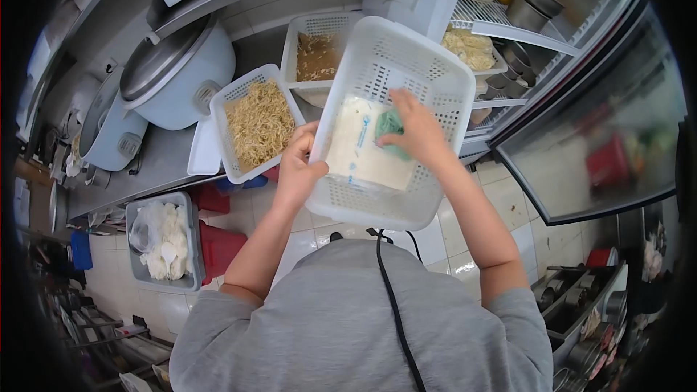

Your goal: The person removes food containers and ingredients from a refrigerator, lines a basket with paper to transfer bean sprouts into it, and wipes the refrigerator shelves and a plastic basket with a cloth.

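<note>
A white perforated basket (443, 76) hangs tilted in front of me, with my left hand (296, 167) wrapped round its left rim. In it lies a clear plastic package (348, 141) of something pale, with blue print on it. My right hand (419, 127) is inside the basket, over the package, at a small green bundle (388, 129). Its fingers are partly spread and slightly blurred; whether they grip the green bundle is unclear.
On the steel counter stand a basket of sprouts (259, 127), another basket with brown contents (317, 54) and a large cooker (178, 72). A fridge door (595, 123) hangs open at right. Below left, a grey tub (163, 247) holds white food beside a red bin (221, 250).
</note>
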The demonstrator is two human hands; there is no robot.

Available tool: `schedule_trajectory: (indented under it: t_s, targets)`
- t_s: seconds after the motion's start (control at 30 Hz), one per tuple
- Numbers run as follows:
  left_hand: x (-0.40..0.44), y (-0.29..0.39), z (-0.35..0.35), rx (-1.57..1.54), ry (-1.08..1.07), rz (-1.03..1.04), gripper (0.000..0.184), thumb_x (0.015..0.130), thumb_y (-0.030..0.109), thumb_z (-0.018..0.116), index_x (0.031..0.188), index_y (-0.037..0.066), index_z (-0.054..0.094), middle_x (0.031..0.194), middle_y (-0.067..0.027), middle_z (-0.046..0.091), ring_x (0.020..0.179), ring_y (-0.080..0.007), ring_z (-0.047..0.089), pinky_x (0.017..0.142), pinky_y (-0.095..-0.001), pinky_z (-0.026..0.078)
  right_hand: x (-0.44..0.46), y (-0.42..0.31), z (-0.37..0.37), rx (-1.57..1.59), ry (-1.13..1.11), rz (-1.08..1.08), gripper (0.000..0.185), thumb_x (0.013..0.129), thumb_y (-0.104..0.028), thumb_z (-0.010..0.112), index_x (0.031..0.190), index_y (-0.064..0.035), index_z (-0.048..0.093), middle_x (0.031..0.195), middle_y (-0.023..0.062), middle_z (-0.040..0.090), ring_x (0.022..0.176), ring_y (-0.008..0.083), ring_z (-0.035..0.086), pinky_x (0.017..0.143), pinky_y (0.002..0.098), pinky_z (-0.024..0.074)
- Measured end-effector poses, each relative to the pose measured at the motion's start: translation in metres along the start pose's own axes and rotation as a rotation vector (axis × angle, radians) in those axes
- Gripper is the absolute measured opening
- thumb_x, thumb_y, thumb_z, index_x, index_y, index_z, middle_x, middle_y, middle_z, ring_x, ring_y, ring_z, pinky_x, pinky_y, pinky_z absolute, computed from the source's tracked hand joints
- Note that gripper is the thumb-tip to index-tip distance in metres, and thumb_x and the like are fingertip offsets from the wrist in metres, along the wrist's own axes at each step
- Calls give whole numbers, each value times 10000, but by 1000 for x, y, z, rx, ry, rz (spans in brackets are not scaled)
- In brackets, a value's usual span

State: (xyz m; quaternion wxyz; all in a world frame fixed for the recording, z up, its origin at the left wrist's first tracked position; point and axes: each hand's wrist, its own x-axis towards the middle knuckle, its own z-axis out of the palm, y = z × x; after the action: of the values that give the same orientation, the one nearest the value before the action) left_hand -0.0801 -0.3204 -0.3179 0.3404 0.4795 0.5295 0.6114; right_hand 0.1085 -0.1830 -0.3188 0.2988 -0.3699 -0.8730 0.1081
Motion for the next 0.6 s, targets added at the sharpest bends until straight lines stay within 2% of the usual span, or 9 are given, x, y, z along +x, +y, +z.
schedule_trajectory:
  t_s: [0.07, 0.2, 0.27, 0.3, 0.33, 0.4, 0.47, 0.5, 0.6]
  targets:
    - [-6, 2, 0, 26, 35, 15, 162, 564, -108, 477, 684, 2, 480, 1210, -122, 428, 1100, -186, 440, 886, -259, 339, -8, -13, 15, -26, -103, -11, 778, 579, -273, 776, 1233, -49, 419, 1134, 145, 474, 971, 317, 530, 812, 406, 441]
    - [-18, 13, -12, 25, 130, -15, 147, 571, -113, 466, 659, 2, 444, 1215, -130, 422, 1107, -187, 435, 890, -256, 332, 5, -40, 17, 52, -270, 104, 741, 574, -283, 776, 1186, -17, 454, 1085, 141, 496, 963, 310, 537, 784, 397, 444]
    - [-28, 11, -23, 37, 159, -2, 146, 572, -113, 466, 662, 0, 449, 1213, -130, 426, 1101, -187, 439, 878, -256, 342, 23, -41, 21, 84, -424, 115, 611, 585, -279, 768, 1090, -37, 523, 1044, 135, 508, 957, 299, 542, 771, 382, 446]
    - [-32, 11, -30, 47, 166, 4, 145, 573, -113, 465, 664, -1, 454, 1212, -130, 430, 1096, -187, 443, 867, -256, 352, 25, -46, 25, 90, -428, 95, 611, 585, -279, 768, 1090, -37, 523, 1044, 135, 508, 957, 299, 542, 771, 382, 446]
    - [-36, 12, -38, 55, 184, 9, 145, 573, -113, 465, 664, -1, 454, 1212, -130, 430, 1096, -187, 443, 867, -256, 352, 27, -51, 30, 147, -392, 54, 529, 601, -274, 758, 1031, -54, 542, 988, 133, 537, 913, 297, 560, 749, 382, 449]
    - [-44, 14, -51, 75, 281, -26, 159, 542, -105, 469, 665, -9, 499, 1228, -138, 441, 1129, -205, 434, 936, -274, 289, 31, -67, 34, 209, -367, -7, 448, 616, -269, 747, 972, -70, 562, 932, 131, 565, 869, 295, 577, 728, 381, 452]
    - [-53, 14, -62, 119, 341, -19, 161, 543, -105, 467, 671, -14, 505, 1226, -136, 442, 1130, -205, 434, 937, -274, 289, 36, -87, 34, 250, -488, -53, 358, 644, -263, 731, 911, -102, 555, 809, 133, 599, 776, 308, 598, 670, 384, 452]
    - [-56, 15, -69, 159, 380, -12, 164, 544, -105, 465, 676, -19, 512, 1223, -134, 443, 1131, -205, 433, 938, -275, 289, 38, -95, 36, 255, -500, -77, 358, 644, -263, 731, 911, -102, 555, 809, 133, 599, 776, 308, 598, 670, 384, 452]
    - [-67, 14, -100, 244, 513, 30, 195, 573, -107, 454, 725, -34, 551, 1212, -128, 444, 1098, -197, 454, 910, -255, 313, 51, -119, 42, 313, -389, -264, 304, 671, -259, 713, 864, -96, 544, 702, 138, 595, 678, 287, 593, 624, 363, 447]
